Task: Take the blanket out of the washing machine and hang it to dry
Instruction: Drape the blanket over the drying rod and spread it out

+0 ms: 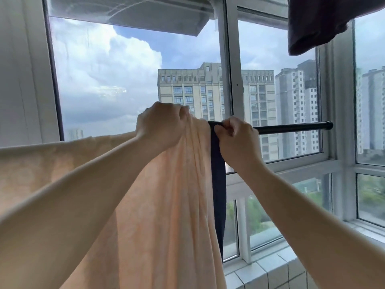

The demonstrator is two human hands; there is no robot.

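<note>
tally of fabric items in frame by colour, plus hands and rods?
Peach fabric: 1, the blanket, draped over the rod
Navy fabric: 1, the navy strip, hanging at the blanket's right edge
Dark fabric: 1, the dark garment, hanging top right
Hands: 2, left hand gripping the blanket, right hand pinching the navy strip
Rods: 1, black rod
Total: 6

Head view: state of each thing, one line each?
Blanket: draped over rod, bunched at top.
Rod: horizontal, right part bare.
Left hand: grips blanket's bunched top.
Right hand: pinches blanket's dark edge at rod.
Dark garment: hanging, upper right.
</note>
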